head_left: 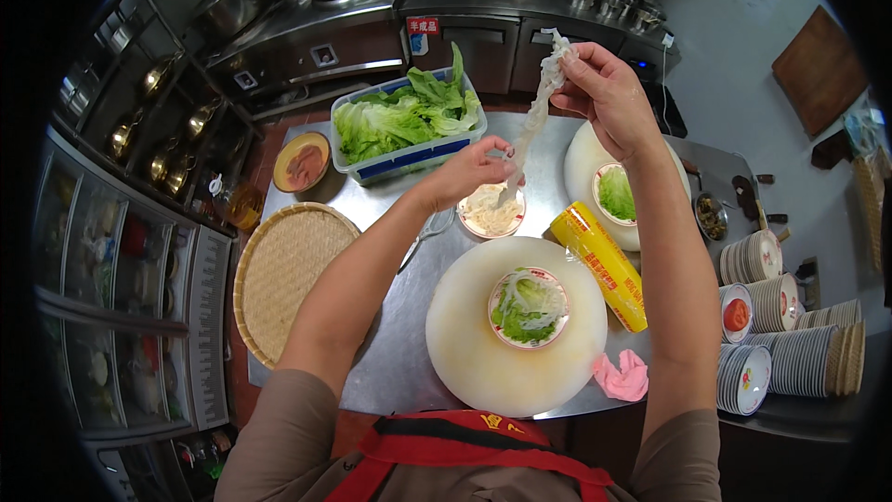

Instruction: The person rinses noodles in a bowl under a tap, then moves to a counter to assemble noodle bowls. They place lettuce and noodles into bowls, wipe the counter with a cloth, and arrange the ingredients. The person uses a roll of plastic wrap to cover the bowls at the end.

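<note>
My right hand [605,94] is raised over the far side of the steel table, pinching the top of a hanging bunch of pale, stringy food strands [538,108]. Lower down, the fingers of my left hand [481,173] close on the same bunch. Its tail hangs over a small plate heaped with similar pale strands [491,213]. Nearer me, a round white cutting board [456,335] carries a small plate of lettuce [519,324] topped with a few pale strands [536,293]. On a second round board [584,160], partly behind my right forearm, another plate holds lettuce [617,194].
Beyond my left hand stands a plastic tub [411,167] of lettuce leaves, beside a bowl of raw meat [303,164]. A round woven bamboo tray [296,265] lies left. Right are a yellow roll of cling film [603,265], a pink cloth [622,376] and stacked plates [791,359].
</note>
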`<state>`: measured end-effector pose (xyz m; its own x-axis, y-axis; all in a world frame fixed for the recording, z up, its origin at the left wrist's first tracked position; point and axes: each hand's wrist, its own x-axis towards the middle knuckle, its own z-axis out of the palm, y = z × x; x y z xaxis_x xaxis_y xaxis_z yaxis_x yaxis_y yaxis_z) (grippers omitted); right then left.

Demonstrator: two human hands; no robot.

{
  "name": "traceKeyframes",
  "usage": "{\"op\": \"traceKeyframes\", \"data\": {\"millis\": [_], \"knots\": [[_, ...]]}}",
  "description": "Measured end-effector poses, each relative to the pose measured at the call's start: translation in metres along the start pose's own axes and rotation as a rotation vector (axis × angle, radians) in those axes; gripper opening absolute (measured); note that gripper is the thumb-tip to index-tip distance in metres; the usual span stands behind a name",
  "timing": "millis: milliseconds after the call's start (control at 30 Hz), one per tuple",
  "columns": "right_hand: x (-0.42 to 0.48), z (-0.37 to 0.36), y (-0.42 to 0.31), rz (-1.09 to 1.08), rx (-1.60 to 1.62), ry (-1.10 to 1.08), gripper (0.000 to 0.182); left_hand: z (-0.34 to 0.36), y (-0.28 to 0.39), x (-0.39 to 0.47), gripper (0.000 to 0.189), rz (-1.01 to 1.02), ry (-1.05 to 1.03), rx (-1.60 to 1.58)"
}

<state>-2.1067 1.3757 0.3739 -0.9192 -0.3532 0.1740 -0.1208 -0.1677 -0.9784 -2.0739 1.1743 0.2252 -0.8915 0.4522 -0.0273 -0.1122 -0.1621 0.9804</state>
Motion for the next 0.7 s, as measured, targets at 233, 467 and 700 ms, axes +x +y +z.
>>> {"op": "traceKeyframes", "data": {"millis": [233,467,700], "knots": [[-0.04,-0.029,-0.008,0.034,0.015,0.046,0.011,0.023,0.007,-0.03,0.026,-0.065,-0.063,0.249],[-0.125,-0.05,0.009,0.268,-0.017,0.061,0.013,0.059,0.004,-0.061,0.017,-0.142,-0.227,0.637],[-0.181,-0.049,0.032,0.417,0.103,0.105,0.014,0.083,-0.008,-0.055,0.02,0.308,-0.362,0.764]]}}
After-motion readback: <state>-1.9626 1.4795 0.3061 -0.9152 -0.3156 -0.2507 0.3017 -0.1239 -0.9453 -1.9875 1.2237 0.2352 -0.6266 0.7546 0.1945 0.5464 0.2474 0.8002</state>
